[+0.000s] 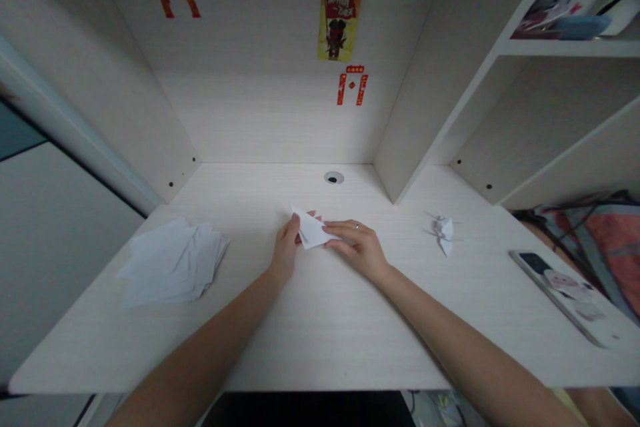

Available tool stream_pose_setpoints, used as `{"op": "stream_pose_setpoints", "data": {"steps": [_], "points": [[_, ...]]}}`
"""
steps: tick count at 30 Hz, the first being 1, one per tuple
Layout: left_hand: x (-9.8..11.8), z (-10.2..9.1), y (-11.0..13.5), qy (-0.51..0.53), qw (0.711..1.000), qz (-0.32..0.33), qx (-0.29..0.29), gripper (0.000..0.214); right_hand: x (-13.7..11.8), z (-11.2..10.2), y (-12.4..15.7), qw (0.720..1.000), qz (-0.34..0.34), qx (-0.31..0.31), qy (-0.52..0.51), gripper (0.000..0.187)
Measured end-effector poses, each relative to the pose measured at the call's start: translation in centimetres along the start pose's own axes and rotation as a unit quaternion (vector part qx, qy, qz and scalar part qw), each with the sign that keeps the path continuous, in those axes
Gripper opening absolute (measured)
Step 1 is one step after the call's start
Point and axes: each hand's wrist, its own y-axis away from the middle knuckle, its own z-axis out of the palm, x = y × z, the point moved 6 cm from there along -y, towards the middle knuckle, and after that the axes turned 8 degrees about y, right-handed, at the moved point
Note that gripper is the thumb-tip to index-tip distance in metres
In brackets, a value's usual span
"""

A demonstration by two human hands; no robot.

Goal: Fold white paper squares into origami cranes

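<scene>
Over the middle of the white desk, a small folded piece of white paper (313, 233) is held between both hands. My left hand (286, 240) pinches its left end, thumb on the near face and fingertips partly showing behind it. On the right end, my right hand (359, 243) has its thumb and fingers closed on the paper's narrowing side; a ring shows on one finger. The paper has a pointed upper left corner and slanting edges. Its far side is hidden.
A loose stack of white paper (173, 263) lies at the left. To the right are small folded white paper pieces (443, 233) and a tablet-like device in a pictured case (565, 293). A round cable hole (334, 177) sits near the back wall; an upright panel (425, 93) stands right.
</scene>
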Motion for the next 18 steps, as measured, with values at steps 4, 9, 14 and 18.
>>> {"op": "stream_pose_setpoints", "data": {"steps": [4, 9, 14, 18], "points": [[0.0, 0.1, 0.0, -0.011, 1.0, -0.001, -0.024, 0.064, 1.4, 0.0, -0.1, 0.991, 0.094, 0.03, -0.089, 0.029], [0.1, 0.3, 0.0, -0.04, 0.998, -0.011, -0.041, 0.061, 3.1, 1.0, 0.1, 0.952, 0.193, -0.007, -0.239, 0.036], [0.7, 0.6, -0.1, -0.085, 0.994, -0.014, -0.063, 0.049, 4.4, 1.0, 0.2, 0.921, 0.228, 0.001, -0.315, 0.033], [1.3, 0.7, -0.2, -0.133, 0.989, -0.016, -0.062, 0.04, 4.6, 1.1, 0.2, 0.917, 0.23, -0.026, -0.326, 0.032]]}}
